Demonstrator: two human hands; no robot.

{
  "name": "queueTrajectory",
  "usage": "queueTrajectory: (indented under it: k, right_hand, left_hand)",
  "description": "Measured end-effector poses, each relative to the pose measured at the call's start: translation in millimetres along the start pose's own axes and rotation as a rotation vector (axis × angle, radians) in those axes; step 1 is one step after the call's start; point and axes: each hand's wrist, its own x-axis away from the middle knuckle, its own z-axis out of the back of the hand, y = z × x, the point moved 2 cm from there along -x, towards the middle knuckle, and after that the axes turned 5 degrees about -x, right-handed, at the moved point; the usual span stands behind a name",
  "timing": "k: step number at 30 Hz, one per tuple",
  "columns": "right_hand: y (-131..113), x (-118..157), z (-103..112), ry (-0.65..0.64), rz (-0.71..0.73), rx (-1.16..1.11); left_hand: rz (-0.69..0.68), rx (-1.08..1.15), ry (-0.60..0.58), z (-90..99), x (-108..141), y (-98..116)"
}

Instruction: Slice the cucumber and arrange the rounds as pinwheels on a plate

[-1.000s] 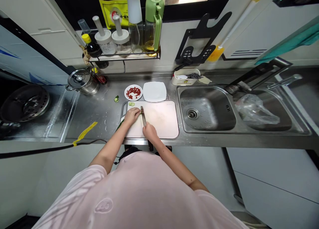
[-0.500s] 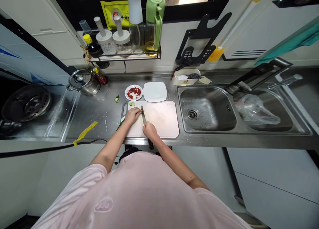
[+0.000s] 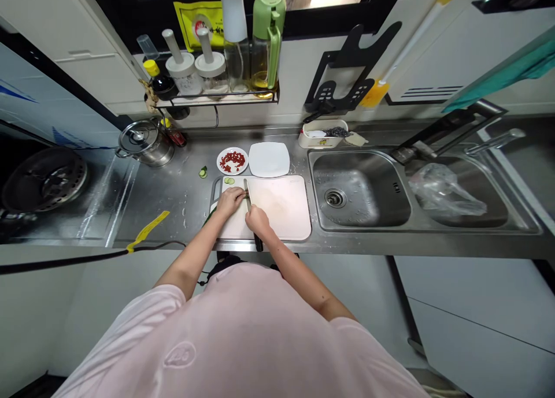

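My right hand [image 3: 257, 219] is closed round a knife [image 3: 259, 243], whose blade points away from me across the white cutting board [image 3: 284, 207]. Just left of the blade, my left hand [image 3: 231, 200] has its fingers pressed together on the board, over a small piece that they mostly hide. Pale green slices [image 3: 229, 181] lie at the board's upper left corner. Part of a dark green cucumber [image 3: 210, 215] shows beside my left wrist. Behind the board are a round plate of chopped red pieces [image 3: 233, 161] and a white square plate [image 3: 269, 159].
A lidded steel pot [image 3: 146, 143] stands at the back left, near a small red bottle [image 3: 174, 133]. Cucumber bits [image 3: 203, 172] lie on the steel counter [image 3: 165, 184]. To the right is a sink [image 3: 362, 190]; a rack of bottles [image 3: 217, 100] hangs above.
My right hand and the knife have shifted slightly left and away from me. My left hand stays in nearly the same place.
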Motion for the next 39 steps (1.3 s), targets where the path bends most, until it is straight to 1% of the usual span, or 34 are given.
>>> queueTrajectory:
  k: [8,18,21,29,39]
  right_hand:
    - [7.2,11.4,-3.0,-0.036,-0.025,0.011]
    - [-1.1,-7.3,-1.1,0.0,-0.004,0.007]
    - [-0.3,-6.1,-1.7,0.008,0.002,0.004]
    - [7.1,5.6,-5.4,-0.028,-0.013,0.036]
    - [2.9,-2.0,-5.4,-0.001,-0.005,0.047]
  left_hand:
    - [-0.007,0.004,-0.015,2.1,-0.7,1.6]
    - [-0.003,-0.009,-0.02,0.8,-0.7,1.2]
    - [-0.003,-0.01,-0.02,1.8,-0.7,2.2]
    - [-0.018,-0.004,0.005,1.6,-0.3,1.8]
    - [0.008,-0.003,-0.009,1.1,-0.1,2.5]
